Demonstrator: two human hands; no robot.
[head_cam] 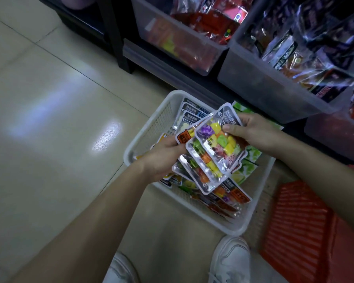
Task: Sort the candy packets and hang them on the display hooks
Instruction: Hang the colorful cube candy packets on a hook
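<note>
Sorting stage: left hand (161,156) and right hand (251,133) grip fanned candy packets (215,152) above basket (147,127); no hooks visible, hanging remains.

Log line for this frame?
stage: sorting | left hand: holds packet stack | right hand: pinches top packet | basket: packets inside | hooks: not visible

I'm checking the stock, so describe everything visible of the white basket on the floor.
The white basket is a rectangular plastic tray with a smooth rounded rim and fine mesh walls. It sits on the tiled floor before the clear shelf bins, turned diagonally to the view. Loose candy packets lie piled inside. The left hand and right hand hold a fanned stack above it; no contact with it shows.
</note>
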